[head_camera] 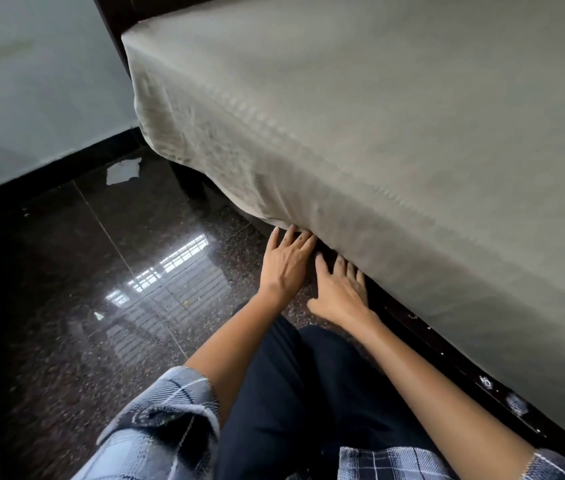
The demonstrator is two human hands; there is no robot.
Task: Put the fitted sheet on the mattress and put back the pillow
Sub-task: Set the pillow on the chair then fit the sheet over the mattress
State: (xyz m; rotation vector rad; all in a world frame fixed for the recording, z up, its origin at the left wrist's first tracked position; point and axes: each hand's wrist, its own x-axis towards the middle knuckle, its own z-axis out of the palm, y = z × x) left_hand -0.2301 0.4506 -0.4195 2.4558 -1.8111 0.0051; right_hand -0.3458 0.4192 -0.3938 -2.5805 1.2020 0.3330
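Reaching low along the bed's near side, the left hand (pixel 288 259) and right hand (pixel 340 294) lie flat with fingers straight and slightly spread, tips under the hem of the fitted sheet (pixel 343 116), apparently tucking it beneath the mattress it covers; no pillow shows.

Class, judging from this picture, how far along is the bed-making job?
Done: the sheet lies smooth over the top and down the near side. In hand: the left hand and right hand, fingers straight, tuck its lower edge. Left: no pillow in view, so that step likely remains.
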